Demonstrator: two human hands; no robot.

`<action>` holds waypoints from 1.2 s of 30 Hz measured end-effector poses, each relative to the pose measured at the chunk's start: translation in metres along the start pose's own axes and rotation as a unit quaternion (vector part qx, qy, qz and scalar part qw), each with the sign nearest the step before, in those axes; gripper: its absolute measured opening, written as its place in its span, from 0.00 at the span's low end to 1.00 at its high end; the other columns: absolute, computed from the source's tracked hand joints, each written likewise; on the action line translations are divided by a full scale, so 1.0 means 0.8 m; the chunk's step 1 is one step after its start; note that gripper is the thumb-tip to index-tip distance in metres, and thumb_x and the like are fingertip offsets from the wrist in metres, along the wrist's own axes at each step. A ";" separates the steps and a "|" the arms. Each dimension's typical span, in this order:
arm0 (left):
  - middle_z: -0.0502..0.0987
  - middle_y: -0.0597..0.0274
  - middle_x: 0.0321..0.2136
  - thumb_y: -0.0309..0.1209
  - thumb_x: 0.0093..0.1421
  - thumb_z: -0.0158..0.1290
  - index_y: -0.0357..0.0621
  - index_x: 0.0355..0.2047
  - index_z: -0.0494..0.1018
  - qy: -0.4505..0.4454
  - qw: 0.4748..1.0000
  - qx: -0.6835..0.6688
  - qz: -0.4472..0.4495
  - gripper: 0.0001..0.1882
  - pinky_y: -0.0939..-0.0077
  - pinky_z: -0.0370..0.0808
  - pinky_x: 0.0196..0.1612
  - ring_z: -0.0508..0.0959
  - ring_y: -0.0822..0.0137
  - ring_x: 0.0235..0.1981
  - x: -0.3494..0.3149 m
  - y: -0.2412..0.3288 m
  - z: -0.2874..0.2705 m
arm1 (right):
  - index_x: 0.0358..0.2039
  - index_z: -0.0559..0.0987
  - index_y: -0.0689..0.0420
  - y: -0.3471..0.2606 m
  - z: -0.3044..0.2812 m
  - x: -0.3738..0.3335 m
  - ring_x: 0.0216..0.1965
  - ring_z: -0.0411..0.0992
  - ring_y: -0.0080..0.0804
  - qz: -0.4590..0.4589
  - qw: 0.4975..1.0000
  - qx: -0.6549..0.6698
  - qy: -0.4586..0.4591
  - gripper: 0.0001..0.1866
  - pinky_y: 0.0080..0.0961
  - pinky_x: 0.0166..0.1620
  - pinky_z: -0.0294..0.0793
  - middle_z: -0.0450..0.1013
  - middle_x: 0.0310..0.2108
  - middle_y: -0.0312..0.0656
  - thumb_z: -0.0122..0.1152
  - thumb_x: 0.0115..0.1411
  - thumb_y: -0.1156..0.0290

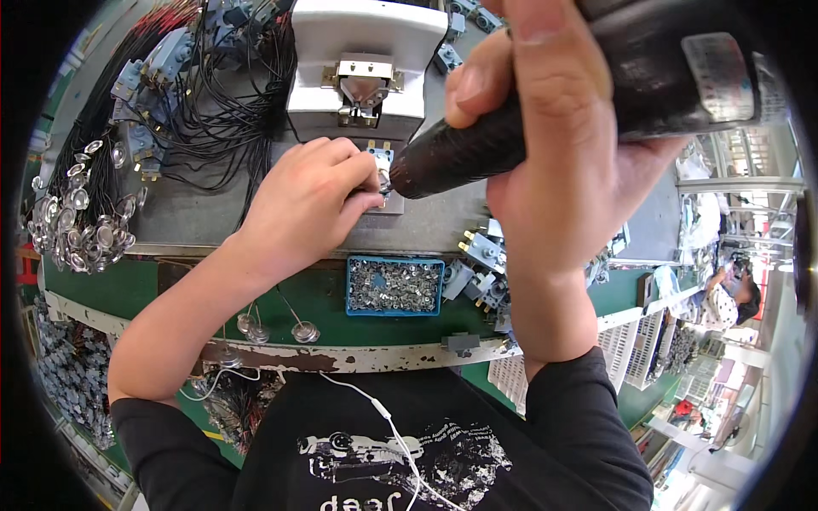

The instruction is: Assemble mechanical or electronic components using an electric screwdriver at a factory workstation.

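My left hand pinches a small grey-blue switch block with brass tabs, at the front of a metal fixture. Its fingertips hide much of the block. Wrapped around a black electric screwdriver is my right hand, its thumb along the top. The tool is tilted, and its tapered nose points left and down at the block, close to my left fingertips. Its tip is hidden, so I cannot tell whether it touches. Behind the block stands a silver-white housing with a metal clamp mechanism.
A blue tray of small metal parts lies near the table's front edge. More switch blocks are piled right of it. At left, black cables run to round metal discs. Another person is at far right.
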State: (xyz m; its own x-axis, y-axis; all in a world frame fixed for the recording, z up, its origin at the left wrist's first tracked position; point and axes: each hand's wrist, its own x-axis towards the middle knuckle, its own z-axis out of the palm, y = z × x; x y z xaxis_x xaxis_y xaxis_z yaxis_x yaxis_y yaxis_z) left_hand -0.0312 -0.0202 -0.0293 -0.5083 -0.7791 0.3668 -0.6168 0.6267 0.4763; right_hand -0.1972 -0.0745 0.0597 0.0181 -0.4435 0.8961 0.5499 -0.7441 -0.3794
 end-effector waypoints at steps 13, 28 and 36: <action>0.77 0.60 0.33 0.31 0.58 0.65 0.45 0.42 0.69 -0.016 0.997 -0.052 -0.052 0.17 0.59 0.73 0.46 0.78 0.54 0.40 -0.001 0.001 -0.002 | 0.48 0.73 0.65 -0.007 0.009 -0.006 0.28 0.78 0.25 0.122 0.990 -0.066 0.007 0.19 0.20 0.28 0.77 0.78 0.32 0.43 0.69 0.59 0.85; 0.73 0.55 0.50 0.33 0.60 0.63 0.39 0.52 0.70 -0.052 0.997 -0.023 -0.055 0.22 0.58 0.76 0.52 0.77 0.52 0.49 0.000 -0.010 0.001 | 0.37 0.80 0.68 -0.011 0.008 -0.003 0.27 0.78 0.24 0.236 0.962 -0.136 -0.018 0.08 0.20 0.29 0.78 0.80 0.30 0.44 0.69 0.57 0.86; 0.74 0.58 0.52 0.34 0.62 0.61 0.41 0.52 0.69 -0.056 0.996 -0.004 -0.070 0.21 0.57 0.77 0.52 0.75 0.51 0.53 -0.009 -0.009 0.006 | 0.39 0.80 0.69 -0.006 0.031 -0.021 0.29 0.79 0.26 0.232 0.961 -0.146 0.029 0.10 0.19 0.32 0.80 0.80 0.32 0.45 0.69 0.56 0.87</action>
State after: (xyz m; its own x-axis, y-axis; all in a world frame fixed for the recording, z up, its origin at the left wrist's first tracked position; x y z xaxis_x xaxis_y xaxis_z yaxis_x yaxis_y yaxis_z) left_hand -0.0258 -0.0195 -0.0389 -0.4815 -0.8519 0.2058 -0.6819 0.5117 0.5226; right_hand -0.1793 -0.0513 0.0520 0.1536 -0.7825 0.6034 0.2357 -0.5641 -0.7914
